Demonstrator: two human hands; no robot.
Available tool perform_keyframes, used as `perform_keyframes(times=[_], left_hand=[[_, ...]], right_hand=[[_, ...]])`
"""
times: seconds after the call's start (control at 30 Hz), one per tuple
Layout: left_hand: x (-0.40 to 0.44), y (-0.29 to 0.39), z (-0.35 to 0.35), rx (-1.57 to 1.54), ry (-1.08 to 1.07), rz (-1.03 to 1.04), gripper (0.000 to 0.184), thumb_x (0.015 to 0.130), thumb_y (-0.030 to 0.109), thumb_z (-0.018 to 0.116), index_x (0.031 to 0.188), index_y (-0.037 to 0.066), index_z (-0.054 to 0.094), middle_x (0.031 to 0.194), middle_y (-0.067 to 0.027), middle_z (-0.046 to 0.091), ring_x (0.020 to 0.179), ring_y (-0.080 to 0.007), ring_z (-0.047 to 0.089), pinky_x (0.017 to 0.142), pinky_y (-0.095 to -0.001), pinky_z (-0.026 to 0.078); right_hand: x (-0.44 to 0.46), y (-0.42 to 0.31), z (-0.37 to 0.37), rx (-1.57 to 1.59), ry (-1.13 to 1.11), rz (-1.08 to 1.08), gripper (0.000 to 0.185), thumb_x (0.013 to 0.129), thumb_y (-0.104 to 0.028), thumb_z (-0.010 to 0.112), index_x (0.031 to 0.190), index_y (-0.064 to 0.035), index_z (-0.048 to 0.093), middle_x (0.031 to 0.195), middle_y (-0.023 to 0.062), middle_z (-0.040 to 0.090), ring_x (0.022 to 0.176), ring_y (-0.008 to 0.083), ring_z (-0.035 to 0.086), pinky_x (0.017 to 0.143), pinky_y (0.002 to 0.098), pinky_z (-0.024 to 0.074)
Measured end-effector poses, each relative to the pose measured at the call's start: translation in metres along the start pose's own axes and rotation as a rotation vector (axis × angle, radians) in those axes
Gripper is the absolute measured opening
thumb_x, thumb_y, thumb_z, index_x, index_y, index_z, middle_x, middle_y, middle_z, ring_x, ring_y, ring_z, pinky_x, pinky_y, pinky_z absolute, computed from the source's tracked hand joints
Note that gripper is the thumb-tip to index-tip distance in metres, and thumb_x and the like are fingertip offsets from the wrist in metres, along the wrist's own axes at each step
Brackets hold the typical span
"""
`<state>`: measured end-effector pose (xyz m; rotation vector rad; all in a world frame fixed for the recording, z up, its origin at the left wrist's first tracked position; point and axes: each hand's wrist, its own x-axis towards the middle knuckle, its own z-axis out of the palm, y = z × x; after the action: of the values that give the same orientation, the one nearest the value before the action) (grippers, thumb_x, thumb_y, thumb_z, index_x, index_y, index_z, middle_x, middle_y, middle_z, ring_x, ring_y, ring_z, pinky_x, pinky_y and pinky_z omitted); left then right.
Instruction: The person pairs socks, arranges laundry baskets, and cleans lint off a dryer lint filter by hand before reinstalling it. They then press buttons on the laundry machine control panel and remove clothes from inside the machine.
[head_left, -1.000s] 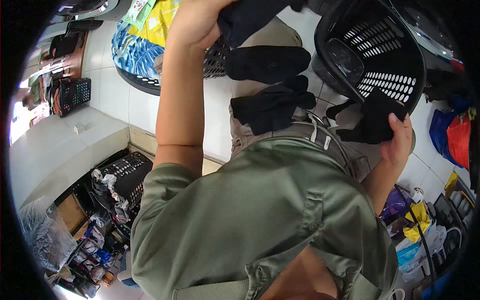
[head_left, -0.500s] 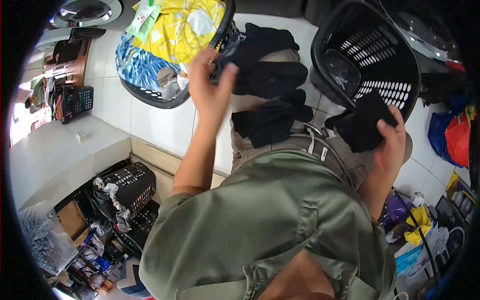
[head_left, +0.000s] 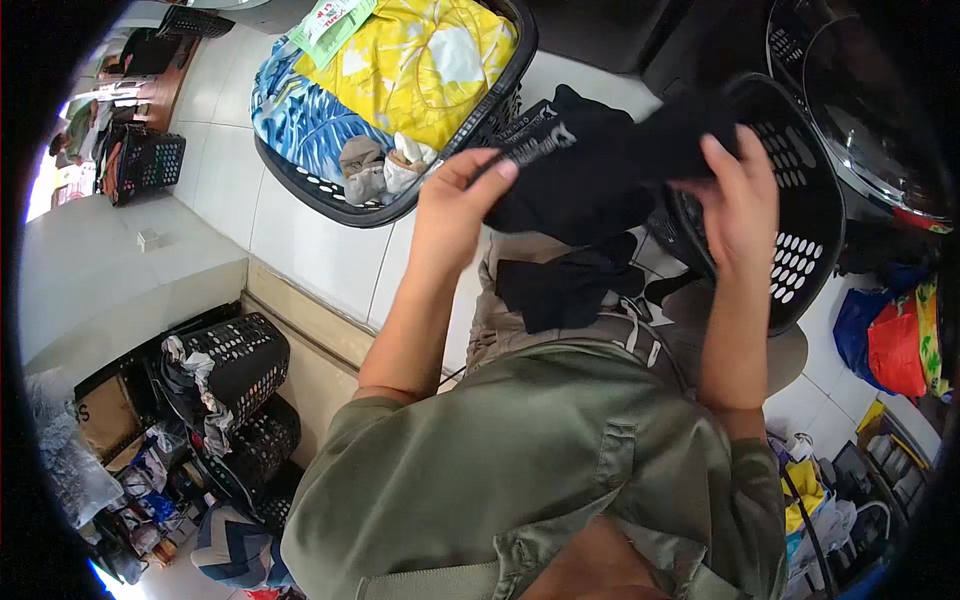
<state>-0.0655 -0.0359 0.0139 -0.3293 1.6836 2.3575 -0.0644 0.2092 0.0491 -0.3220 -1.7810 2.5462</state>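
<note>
My left hand (head_left: pixel 452 208) pinches the edge of a black sock (head_left: pixel 575 190) with white lettering along its band. Opposite it, my right hand (head_left: pixel 738 200) is closed on black sock cloth stretching up toward the right basket. The dark pieces overlap, so I cannot tell where one ends and another begins. Below them, more black socks (head_left: pixel 560 285) lie across my lap. Left of my left hand, a black laundry basket (head_left: pixel 375 212) holds yellow patterned cloth (head_left: pixel 415 75), blue leaf-print cloth (head_left: pixel 325 110) and small rolled grey and white socks (head_left: pixel 375 170).
A black basket (head_left: pixel 800 180) with oval holes stands by my right hand, in front of a round machine door (head_left: pixel 880 110). Red and blue bags (head_left: pixel 895 340) sit on the tiles at right. Stacked black baskets (head_left: pixel 245 370) stand at lower left, beyond a pale ledge (head_left: pixel 130 260).
My left hand has come down and closed on the lettered sock, lifting it from my lap. My right hand has moved up and inward with its black sock. The view has shifted slightly.
</note>
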Motion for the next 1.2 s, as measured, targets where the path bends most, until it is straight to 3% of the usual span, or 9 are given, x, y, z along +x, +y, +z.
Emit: perform_keyframes(times=[0.17, 0.33, 0.43, 0.57, 0.67, 0.8, 0.9, 0.97, 1.2], left_hand=[[0.03, -0.038, -0.022, 0.582, 0.162, 0.259, 0.019, 0.079, 0.002, 0.059, 0.097, -0.004, 0.056, 0.092, -0.0082, 0.061, 0.081, -0.0131, 0.056, 0.074, -0.0217, 0.043], [0.025, -0.046, -0.012, 0.873, 0.264, 0.6, 0.019, 0.077, 0.007, 0.059, 0.093, -0.003, 0.056, 0.09, -0.0179, 0.061, 0.076, -0.0253, 0.059, 0.069, -0.0297, 0.045], [0.022, -0.045, -0.011, 0.721, 0.275, 0.425, 0.02, 0.075, 0.007, 0.061, 0.091, -0.003, 0.055, 0.088, -0.0177, 0.06, 0.076, -0.025, 0.058, 0.07, -0.0296, 0.044], [0.015, -0.037, -0.019, 0.837, 0.234, 0.421, 0.02, 0.074, 0.004, 0.063, 0.09, -0.002, 0.054, 0.085, -0.0123, 0.059, 0.075, -0.0189, 0.057, 0.069, -0.0262, 0.044], [0.001, -0.021, -0.023, 0.293, 0.141, 0.305, 0.014, 0.074, -0.003, 0.063, 0.082, 0.001, 0.053, 0.083, 0.0003, 0.055, 0.076, -0.0048, 0.05, 0.067, -0.0186, 0.041], [-0.001, -0.035, -0.048, 0.38, 0.107, 0.089, 0.012, 0.074, -0.002, 0.062, 0.081, 0.001, 0.053, 0.082, 0.0003, 0.054, 0.076, -0.0052, 0.05, 0.065, -0.0189, 0.041], [-0.007, -0.038, -0.043, 0.555, 0.099, 0.218, 0.011, 0.074, -0.003, 0.061, 0.08, 0.0, 0.053, 0.085, -0.0027, 0.057, 0.076, -0.0072, 0.052, 0.064, -0.02, 0.042], [-0.01, -0.023, -0.033, 1.017, 0.181, 0.696, 0.011, 0.075, -0.004, 0.059, 0.084, 0.0, 0.053, 0.093, -0.0072, 0.06, 0.075, -0.0074, 0.051, 0.066, -0.0209, 0.042], [0.022, 0.001, -0.014, 0.861, 0.243, 0.641, 0.014, 0.073, 0.005, 0.064, 0.084, 0.0, 0.056, 0.08, -0.0125, 0.061, 0.068, -0.0154, 0.057, 0.062, -0.0241, 0.043]], right_hand=[[0.066, 0.082, -0.019, -1.049, 0.018, -0.012, 0.023, 0.078, -0.02, 0.058, 0.084, 0.0021, 0.053, 0.068, 0.0032, 0.052, 0.061, 0.0117, 0.045, 0.056, 0.0244, 0.0371], [0.06, 0.069, -0.001, -0.327, -0.02, 0.506, 0.026, 0.079, -0.027, 0.058, 0.095, -0.0058, 0.056, 0.089, 0.0024, 0.057, 0.081, 0.0143, 0.051, 0.069, 0.0292, 0.0391], [0.07, 0.069, -0.007, -0.001, 0.071, 0.595, 0.027, 0.08, -0.028, 0.058, 0.1, -0.0097, 0.055, 0.099, 0.0017, 0.056, 0.091, 0.0156, 0.05, 0.076, 0.0338, 0.0384], [0.07, 0.077, -0.02, 0.085, -0.076, 0.383, 0.023, 0.077, -0.021, 0.062, 0.094, -0.0056, 0.058, 0.089, 0.004, 0.059, 0.084, 0.0159, 0.052, 0.078, 0.0306, 0.037], [0.037, 0.051, -0.004, 0.138, -0.062, 0.292, 0.015, 0.077, -0.016, 0.062, 0.083, -0.0027, 0.059, 0.077, 0.0014, 0.058, 0.071, 0.0116, 0.052, 0.067, 0.0234, 0.0381], [0.015, 0.091, -0.022, -0.699, -0.059, 0.101, 0.022, 0.076, -0.016, 0.065, 0.07, 0.0021, 0.054, 0.064, 0.0, 0.044, 0.062, 0.007, 0.039, 0.054, 0.022, 0.0333], [0.001, 0.105, -0.026, -0.442, 0.006, 0.037, 0.025, 0.076, -0.016, 0.065, 0.068, 0.0027, 0.05, 0.062, 0.0016, 0.04, 0.061, 0.0083, 0.037, 0.054, 0.0226, 0.0331], [0.004, 0.106, -0.03, -0.52, 0.001, -0.159, 0.027, 0.075, -0.017, 0.066, 0.068, 0.003, 0.05, 0.065, 0.0014, 0.042, 0.062, 0.008, 0.038, 0.055, 0.0228, 0.0334], [0.033, 0.053, -0.012, -0.699, 0.062, -0.08, 0.025, 0.079, -0.026, 0.062, 0.081, -0.0011, 0.058, 0.06, 0.0055, 0.053, 0.057, 0.0089, 0.053, 0.053, 0.0228, 0.0418]])
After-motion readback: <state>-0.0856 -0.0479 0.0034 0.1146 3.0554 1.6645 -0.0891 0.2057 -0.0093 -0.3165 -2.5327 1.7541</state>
